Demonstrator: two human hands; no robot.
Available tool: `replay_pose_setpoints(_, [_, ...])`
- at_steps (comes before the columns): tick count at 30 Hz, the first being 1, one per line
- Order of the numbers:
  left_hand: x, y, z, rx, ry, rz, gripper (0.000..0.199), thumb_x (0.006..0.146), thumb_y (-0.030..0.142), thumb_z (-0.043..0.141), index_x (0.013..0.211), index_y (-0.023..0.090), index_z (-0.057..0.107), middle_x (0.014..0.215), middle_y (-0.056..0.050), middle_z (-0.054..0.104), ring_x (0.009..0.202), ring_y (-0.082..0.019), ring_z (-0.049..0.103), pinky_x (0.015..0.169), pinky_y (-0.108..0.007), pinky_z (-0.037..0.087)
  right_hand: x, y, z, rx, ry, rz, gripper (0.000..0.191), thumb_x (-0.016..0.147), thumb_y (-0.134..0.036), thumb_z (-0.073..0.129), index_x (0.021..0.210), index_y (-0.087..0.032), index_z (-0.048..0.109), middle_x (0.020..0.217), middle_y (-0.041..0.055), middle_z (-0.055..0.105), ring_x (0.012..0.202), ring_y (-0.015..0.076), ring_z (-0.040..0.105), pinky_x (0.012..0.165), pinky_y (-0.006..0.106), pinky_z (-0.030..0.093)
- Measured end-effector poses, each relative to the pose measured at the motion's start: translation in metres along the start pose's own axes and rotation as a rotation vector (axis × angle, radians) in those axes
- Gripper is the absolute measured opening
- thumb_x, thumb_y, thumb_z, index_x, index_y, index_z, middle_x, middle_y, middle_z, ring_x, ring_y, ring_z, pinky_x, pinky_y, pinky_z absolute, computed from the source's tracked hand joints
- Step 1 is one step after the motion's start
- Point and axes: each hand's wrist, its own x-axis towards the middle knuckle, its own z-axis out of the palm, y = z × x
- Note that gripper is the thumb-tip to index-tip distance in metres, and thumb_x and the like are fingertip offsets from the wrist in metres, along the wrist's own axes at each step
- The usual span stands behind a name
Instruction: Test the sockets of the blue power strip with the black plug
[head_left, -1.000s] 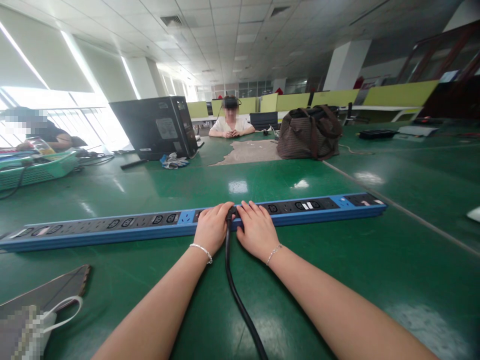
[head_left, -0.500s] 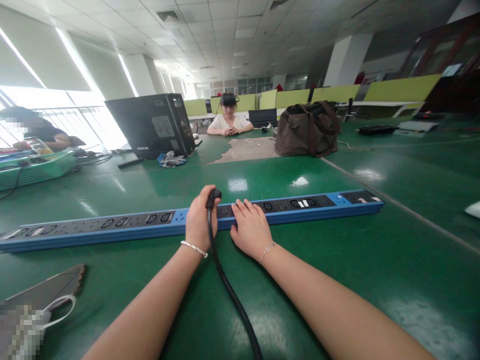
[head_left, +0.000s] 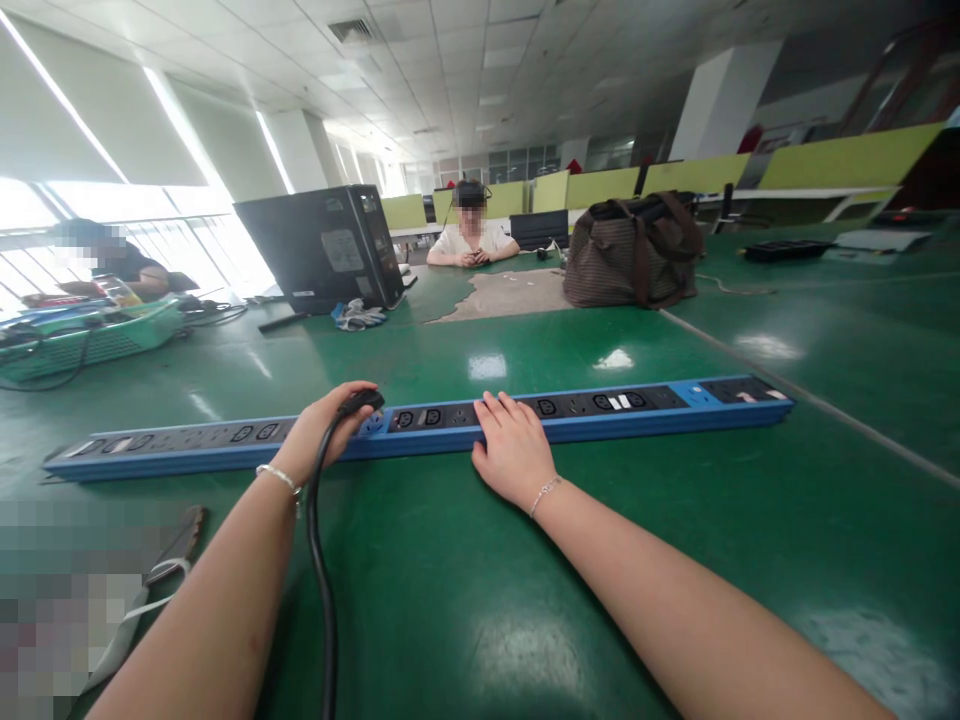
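Your left hand [head_left: 324, 432] grips the black plug [head_left: 366, 400] over the blue power strip [head_left: 435, 441], which runs left to right across the green tabletop [head_left: 420, 570] ahead; your right hand [head_left: 516, 452], nearer, rests unclenched on the strip.

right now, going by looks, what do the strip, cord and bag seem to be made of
Strip: likely painted or anodised metal, from its crisp edges and satin blue sides; its black sockets look like plastic. Cord: probably rubber or soft plastic, smooth and black, bending evenly. Bag: likely woven fabric, matte brown, finely striped.
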Motion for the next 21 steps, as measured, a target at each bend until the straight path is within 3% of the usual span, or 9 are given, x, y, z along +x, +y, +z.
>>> replay_pose_setpoints(16, [-0.004, -0.002, 0.003, 0.158, -0.088, -0.014, 0.042, 0.080, 0.046, 0.043, 0.115, 0.023, 0.052, 0.097, -0.005, 0.069, 0.087, -0.022, 0.065, 0.077, -0.030, 0.049, 0.000, 0.000, 0.000, -0.022, -0.016, 0.002, 0.053, 0.081, -0.028, 0.046, 0.132, -0.011, 0.046, 0.139, 0.0104, 0.043, 0.130, 0.0247, 0.032, 0.107, 0.039, 0.020])
replay_pose_setpoints(21, [-0.011, -0.004, 0.013, 0.216, 0.008, -0.017, 0.039, 0.082, 0.042, 0.043, 0.115, 0.024, 0.052, 0.098, -0.006, 0.067, 0.088, -0.022, 0.064, 0.078, -0.032, 0.048, 0.000, 0.001, 0.000, -0.036, -0.005, -0.008, 0.053, 0.081, -0.029, 0.045, 0.131, -0.010, 0.047, 0.139, 0.0098, 0.044, 0.129, 0.0251, 0.034, 0.107, 0.038, 0.021])
